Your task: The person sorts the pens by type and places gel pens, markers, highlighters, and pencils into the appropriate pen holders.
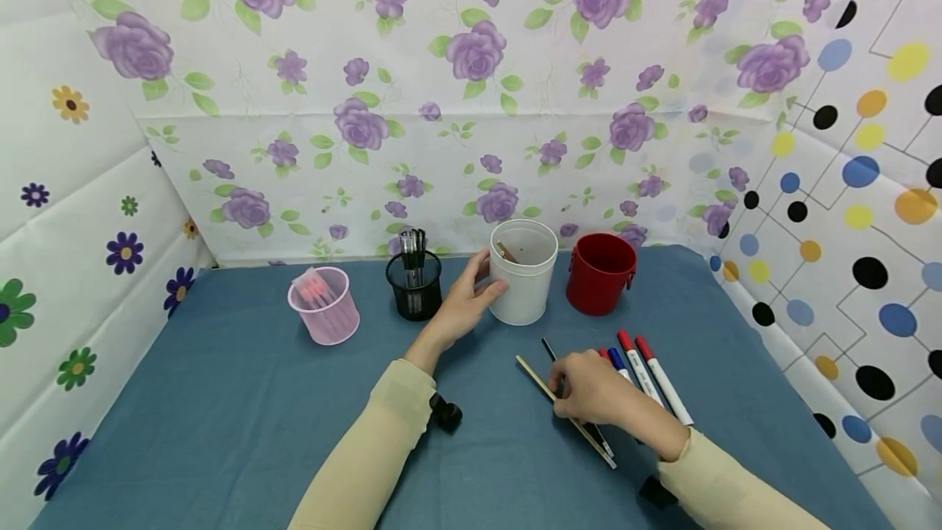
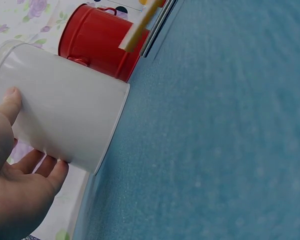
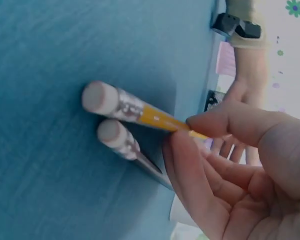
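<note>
My left hand (image 1: 462,301) holds the side of a white bucket (image 1: 524,293), thumb at the front and fingers round the far side, as the left wrist view shows. A short stretch of a brown stick-like item (image 1: 504,251) shows inside the bucket. My right hand (image 1: 594,389) pinches a yellow pencil (image 3: 160,118) between thumb and forefinger. The pencil's white eraser end points towards the right wrist camera. Beside it on the cloth lies a dark pencil (image 3: 149,164), also with an eraser; the right hand covers part of it.
Several red- and blue-capped markers (image 1: 666,383) lie right of the right hand. A red bucket (image 1: 599,276) stands beside the white one. To the left are a black mesh cup (image 1: 416,298) of pens and a pink cup (image 1: 331,321) with pink-topped items. Patterned cloth walls surround the blue tablecloth (image 1: 221,399).
</note>
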Available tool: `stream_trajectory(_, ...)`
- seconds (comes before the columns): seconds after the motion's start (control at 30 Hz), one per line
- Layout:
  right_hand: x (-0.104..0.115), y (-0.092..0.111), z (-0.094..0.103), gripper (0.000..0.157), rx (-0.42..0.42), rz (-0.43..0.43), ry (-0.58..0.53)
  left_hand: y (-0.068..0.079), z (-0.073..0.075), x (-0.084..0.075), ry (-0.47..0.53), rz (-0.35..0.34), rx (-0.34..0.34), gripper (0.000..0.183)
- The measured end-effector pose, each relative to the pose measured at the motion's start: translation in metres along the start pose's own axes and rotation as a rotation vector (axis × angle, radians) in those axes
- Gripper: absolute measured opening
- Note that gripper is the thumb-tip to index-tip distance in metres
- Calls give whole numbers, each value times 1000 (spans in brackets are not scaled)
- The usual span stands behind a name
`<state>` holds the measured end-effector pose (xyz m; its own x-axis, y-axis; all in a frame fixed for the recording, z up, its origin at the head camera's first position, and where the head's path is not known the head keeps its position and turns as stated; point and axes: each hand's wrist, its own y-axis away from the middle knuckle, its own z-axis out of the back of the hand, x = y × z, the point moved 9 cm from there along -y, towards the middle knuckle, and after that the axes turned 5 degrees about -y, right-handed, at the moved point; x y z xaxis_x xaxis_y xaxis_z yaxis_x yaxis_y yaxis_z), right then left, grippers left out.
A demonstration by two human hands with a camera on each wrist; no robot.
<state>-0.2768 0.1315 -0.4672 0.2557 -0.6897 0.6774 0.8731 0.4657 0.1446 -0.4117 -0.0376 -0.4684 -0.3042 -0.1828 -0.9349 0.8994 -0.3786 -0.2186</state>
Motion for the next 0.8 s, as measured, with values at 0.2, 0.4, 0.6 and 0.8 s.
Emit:
stream_trajectory(0.2,2,-2,10,12,47,73,-90,0,0,0,-12,7,0,72)
stream_trajectory(0.4,1,-4,20,13,64,91,-144,0,0,1,-10,10,0,72)
stream_trajectory(0.6,-2,-3,33,15,57,48,-258,0,0,1,-6,3,-1,71)
stream_trajectory(0.8,-2,-2,53,16,-11,70,-331,0,0,0,-8,5,-1,72)
